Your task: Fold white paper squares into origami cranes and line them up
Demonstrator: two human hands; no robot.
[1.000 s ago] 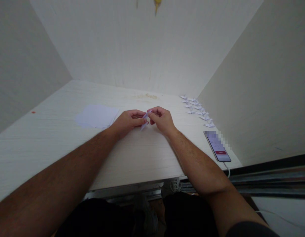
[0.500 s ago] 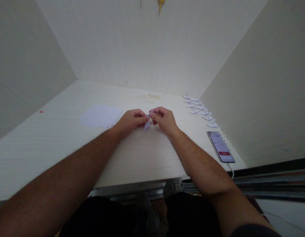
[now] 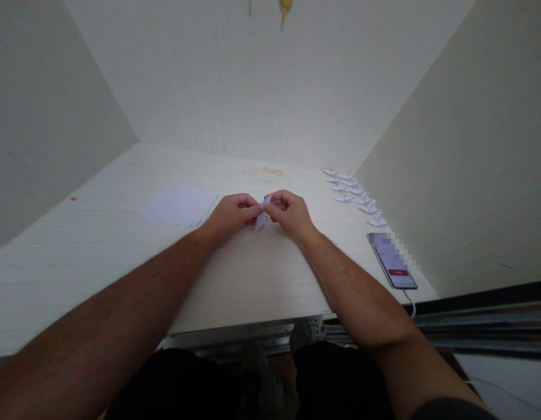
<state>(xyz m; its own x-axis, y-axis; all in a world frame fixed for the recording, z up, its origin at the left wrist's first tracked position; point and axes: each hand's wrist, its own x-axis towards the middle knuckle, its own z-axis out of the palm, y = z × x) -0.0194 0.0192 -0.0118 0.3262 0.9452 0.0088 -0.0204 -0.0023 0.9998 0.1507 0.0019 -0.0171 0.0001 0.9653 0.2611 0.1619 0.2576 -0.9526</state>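
A small piece of folded white paper (image 3: 261, 221) is pinched between my two hands over the middle of the table. My left hand (image 3: 236, 214) grips it from the left with thumb and fingers together. From the other side my right hand (image 3: 292, 211) holds it, thumb pressed against the fold. One pointed end of the paper hangs down toward me and another sticks up between the fingertips. Fingers hide part of the folds.
Left of my hands lies a stack of white paper sheets (image 3: 178, 205). Several folded paper cranes (image 3: 344, 198) stand in rows at the right, by the side wall. Nearer to me is a phone (image 3: 391, 261) with a cable (image 3: 410, 302). Walls enclose the white table (image 3: 248, 280).
My right fingers have shifted slightly on the paper, and more of its upper point shows between my hands. Both hands stay in nearly the same place.
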